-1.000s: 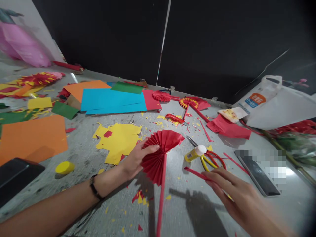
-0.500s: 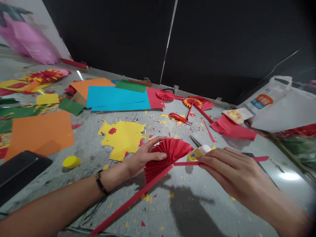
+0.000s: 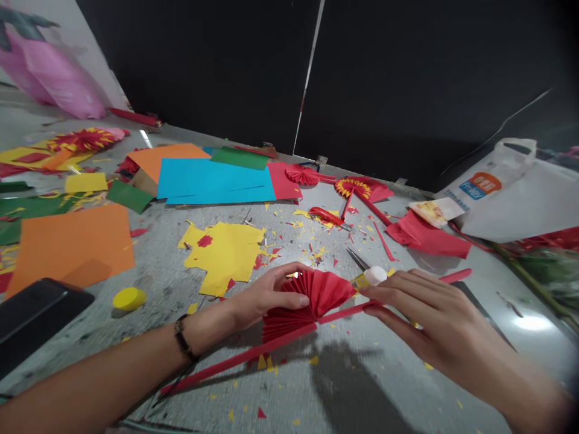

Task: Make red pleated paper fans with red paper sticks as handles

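A pleated red paper fan [image 3: 325, 292] is gripped at its left side by my left hand [image 3: 274, 295], thumb on top of the folds. Two long red paper strips meet at the fan's lower point; one strip [image 3: 235, 360] slants down to the left. The other strip [image 3: 346, 312] runs right into my right hand [image 3: 420, 307], pinched between thumb and fingers. Just beyond my right fingertips lies a glue stick [image 3: 374, 276] with a white end, partly hidden by that hand. Scissors [image 3: 357, 258] show only their blades behind it.
Yellow paper [image 3: 230, 253], orange paper [image 3: 76, 241] and blue paper [image 3: 217, 181] lie ahead and left. A yellow cap [image 3: 129, 298] is near a dark device [image 3: 40, 319]. A red cutter [image 3: 328, 217] lies beyond the fan; a white bag [image 3: 511, 193] stands right.
The fan has tilted and dropped slightly with my left hand. The left strip's free end has swung upward, and the right strip now slants up to the right.
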